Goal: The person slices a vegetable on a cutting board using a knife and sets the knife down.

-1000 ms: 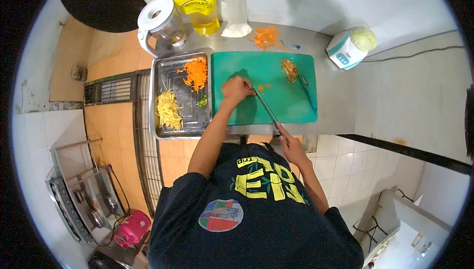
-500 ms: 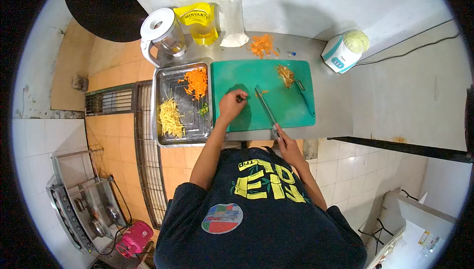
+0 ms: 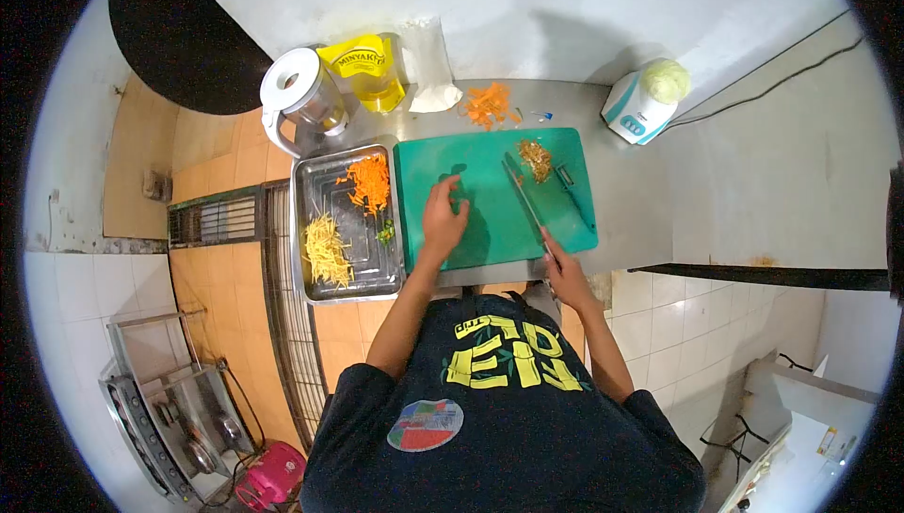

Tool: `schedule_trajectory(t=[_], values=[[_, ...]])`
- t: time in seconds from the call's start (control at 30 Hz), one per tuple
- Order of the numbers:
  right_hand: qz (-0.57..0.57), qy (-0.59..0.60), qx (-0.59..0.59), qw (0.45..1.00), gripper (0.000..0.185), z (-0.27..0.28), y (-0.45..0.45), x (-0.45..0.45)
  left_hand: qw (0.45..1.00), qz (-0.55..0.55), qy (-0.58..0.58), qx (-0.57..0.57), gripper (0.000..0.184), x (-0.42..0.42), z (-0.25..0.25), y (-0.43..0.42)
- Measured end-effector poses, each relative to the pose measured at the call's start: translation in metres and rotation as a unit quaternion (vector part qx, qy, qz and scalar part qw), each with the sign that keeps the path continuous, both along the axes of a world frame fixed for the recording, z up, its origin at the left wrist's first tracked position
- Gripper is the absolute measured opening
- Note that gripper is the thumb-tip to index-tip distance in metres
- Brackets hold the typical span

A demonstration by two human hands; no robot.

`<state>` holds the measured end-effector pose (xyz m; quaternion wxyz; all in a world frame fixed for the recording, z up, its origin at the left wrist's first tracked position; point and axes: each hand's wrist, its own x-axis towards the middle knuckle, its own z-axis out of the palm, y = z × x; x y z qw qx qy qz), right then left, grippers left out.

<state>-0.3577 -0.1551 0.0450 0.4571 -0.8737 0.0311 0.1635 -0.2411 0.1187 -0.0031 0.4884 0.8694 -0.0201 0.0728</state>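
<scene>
My right hand [image 3: 565, 273] grips the handle of a knife [image 3: 524, 195], its blade lying at a slant over the green cutting board [image 3: 428, 160]. The blade's tip is close beside a small heap of brownish scraps [image 3: 535, 161], with a bit of orange next to the blade. Over the left part of the board hovers my left hand [image 3: 444, 218], fingers apart and nothing visible in them. A peeler [image 3: 576, 197] with a teal handle rests at the board's right side.
Left of the board, a metal tray [image 3: 367, 273] holds orange strips [image 3: 368, 184], pale yellow strips [image 3: 327, 251] and green pieces [image 3: 386, 232]. Behind stand a blender jug [image 3: 299, 94], a yellow oil pouch [image 3: 369, 71], orange peelings [image 3: 488, 104] and a blender base [image 3: 629, 110] topped by a cabbage [image 3: 665, 82].
My left hand has gone from curled to spread fingers. The knife has moved right, up to the brownish heap, and the orange bits have shifted that way. The view has tilted slightly.
</scene>
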Motion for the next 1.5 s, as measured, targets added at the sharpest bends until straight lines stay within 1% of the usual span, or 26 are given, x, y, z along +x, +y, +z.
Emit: schedule_trajectory(t=[0.07, 0.1, 0.17, 0.27, 0.33, 0.37, 0.47, 0.6, 0.67, 0.77, 0.87, 0.93, 0.97, 1.07, 1.13, 1.27, 1.33, 1.37, 1.4, 1.43, 1.5], values=[[0.033, -0.062, 0.020, 0.997, 0.055, -0.017, 0.001, -0.004, 0.991, -0.016, -0.109, 0.072, 0.060, -0.001, 0.006, -0.008], [0.050, -0.093, 0.030, 0.994, 0.055, -0.017, 0.005, -0.003, 0.992, -0.009, -0.101, 0.075, 0.061, -0.002, 0.010, -0.013], [0.070, -0.046, 0.037, 0.996, 0.055, -0.017, 0.012, -0.002, 0.993, 0.004, -0.083, 0.082, 0.063, -0.004, 0.016, -0.019], [0.094, -0.009, 0.087, 0.992, 0.055, -0.024, 0.024, 0.007, 0.991, 0.025, -0.111, 0.074, 0.064, 0.001, 0.004, -0.017], [0.096, -0.007, 0.112, 0.989, 0.055, -0.030, 0.033, 0.016, 0.994, 0.043, -0.088, 0.058, 0.064, 0.000, 0.005, -0.014], [0.094, -0.005, 0.114, 0.989, 0.054, -0.033, 0.036, 0.021, 0.995, 0.052, -0.077, 0.049, 0.065, 0.000, 0.005, -0.013], [0.076, -0.008, 0.105, 0.992, 0.054, -0.040, 0.038, 0.040, 0.992, 0.071, -0.072, 0.075, 0.065, -0.003, 0.005, -0.008], [-0.016, -0.042, 0.078, 0.996, 0.054, -0.056, 0.027, 0.055, 0.993, 0.065, -0.052, 0.089, 0.067, -0.008, 0.010, 0.004], [-0.048, -0.035, 0.057, 0.997, 0.053, -0.058, 0.015, 0.053, 0.992, 0.073, -0.050, 0.095, 0.068, -0.010, 0.013, 0.007], [-0.025, -0.022, -0.026, 0.999, 0.053, -0.026, 0.011, 0.036, 0.991, 0.069, -0.046, 0.109, 0.066, -0.013, 0.020, 0.010], [0.049, -0.063, -0.162, 0.984, 0.052, 0.020, 0.020, 0.010, 0.971, -0.029, -0.148, 0.186, 0.059, -0.024, 0.036, -0.011], [0.085, -0.081, -0.252, 0.961, 0.052, 0.030, 0.022, -0.003, 0.950, -0.142, -0.170, 0.219, 0.055, -0.028, 0.031, -0.030], [0.081, -0.099, -0.266, 0.956, 0.052, 0.029, 0.023, -0.010, 0.935, -0.201, -0.179, 0.231, 0.053, -0.031, 0.028, -0.036], [0.055, -0.131, -0.314, 0.939, 0.051, 0.032, 0.017, -0.036, 0.923, -0.259, -0.165, 0.233, 0.057, -0.017, 0.007, -0.048], [0.029, -0.131, -0.343, 0.930, 0.049, 0.042, 0.010, -0.053, 0.920, -0.260, -0.162, 0.244, 0.056, 0.004, 0.001, -0.046], [-0.051, -0.123, -0.292, 0.947, 0.045, 0.060, 0.001, -0.085, 0.922, -0.205, -0.153, 0.291, 0.051, 0.045, -0.010, -0.040], [-0.081, -0.105, -0.256, 0.958, 0.041, 0.064, -0.002, -0.091, 0.927, -0.187, -0.117, 0.304, 0.049, 0.048, -0.001, -0.045], [-0.096, -0.125, -0.209, 0.965, 0.042, 0.057, -0.001, -0.091, 0.928, -0.178, -0.100, 0.312, 0.048, 0.050, 0.005, -0.045], [-0.112, -0.145, -0.161, 0.970, 0.043, 0.049, 0.003, -0.088, 0.945, -0.221, 0.010, 0.242, 0.047, 0.052, 0.007, -0.043], [-0.126, -0.166, -0.111, 0.972, 0.044, 0.042, 0.007, -0.086, 0.943, -0.259, 0.120, 0.169, 0.047, 0.055, 0.009, -0.038], [-0.171, -0.046, 0.002, 0.984, 0.049, 0.042, 0.020, -0.080, 0.936, -0.250, 0.246, -0.023, 0.052, 0.053, 0.006, -0.034]])
